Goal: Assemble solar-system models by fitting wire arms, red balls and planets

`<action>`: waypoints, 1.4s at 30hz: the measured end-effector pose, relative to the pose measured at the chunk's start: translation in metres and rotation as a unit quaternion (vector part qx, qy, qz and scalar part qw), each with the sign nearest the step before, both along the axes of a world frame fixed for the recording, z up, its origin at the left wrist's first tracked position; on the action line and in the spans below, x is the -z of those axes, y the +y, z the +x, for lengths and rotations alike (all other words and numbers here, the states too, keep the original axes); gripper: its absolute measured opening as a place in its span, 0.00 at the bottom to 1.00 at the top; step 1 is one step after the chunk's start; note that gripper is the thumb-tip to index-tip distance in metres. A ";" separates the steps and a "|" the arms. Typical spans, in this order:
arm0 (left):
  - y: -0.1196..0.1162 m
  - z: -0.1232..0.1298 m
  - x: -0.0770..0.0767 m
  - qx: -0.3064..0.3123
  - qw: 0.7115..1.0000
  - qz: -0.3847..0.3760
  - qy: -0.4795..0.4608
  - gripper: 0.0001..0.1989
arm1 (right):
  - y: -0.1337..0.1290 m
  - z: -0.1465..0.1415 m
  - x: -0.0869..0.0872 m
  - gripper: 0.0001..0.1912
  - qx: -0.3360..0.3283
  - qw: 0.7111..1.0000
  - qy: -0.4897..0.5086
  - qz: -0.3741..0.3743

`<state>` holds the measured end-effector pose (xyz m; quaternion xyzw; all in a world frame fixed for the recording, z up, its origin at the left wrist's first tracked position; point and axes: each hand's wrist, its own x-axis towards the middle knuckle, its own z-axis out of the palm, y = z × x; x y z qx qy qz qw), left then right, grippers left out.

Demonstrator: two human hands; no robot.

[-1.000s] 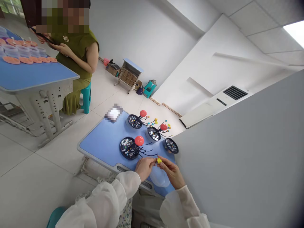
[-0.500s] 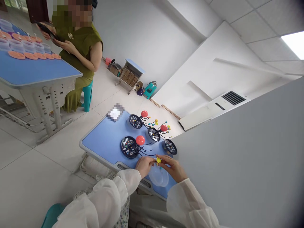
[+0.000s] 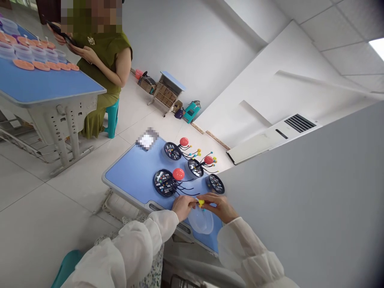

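Near the front edge of the blue desk, my left hand (image 3: pixel 183 207) and my right hand (image 3: pixel 220 206) meet at a small yellow piece (image 3: pixel 201 203). The fingertips of my right hand pinch the yellow piece. My left hand is closed on a thin black rod end beside it. Below them sits a clear plastic bowl (image 3: pixel 201 222). Just behind my hands is a round black base (image 3: pixel 163 183) with a red ball (image 3: pixel 178 174) and several bare black arms. Two similar models, with red balls (image 3: pixel 184 141) (image 3: pixel 209 160) and small coloured balls, stand farther back.
Another black round base (image 3: pixel 216 183) stands near the grey partition (image 3: pixel 300 192). A blurred pale item (image 3: pixel 147 139) lies at the desk's far corner. A person in green (image 3: pixel 105 60) sits left by another table (image 3: pixel 51 86) with clear tubs and orange lids.
The camera view has shifted slightly. Both hands stay together at the yellow piece, which shows a little more between the fingers.
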<state>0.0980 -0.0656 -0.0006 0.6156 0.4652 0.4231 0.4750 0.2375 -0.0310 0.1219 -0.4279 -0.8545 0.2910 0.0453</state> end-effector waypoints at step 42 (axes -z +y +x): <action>-0.009 -0.031 -0.003 -0.010 0.999 0.042 -0.002 0.15 | -0.012 0.029 0.051 0.13 0.173 0.956 -0.166 0.170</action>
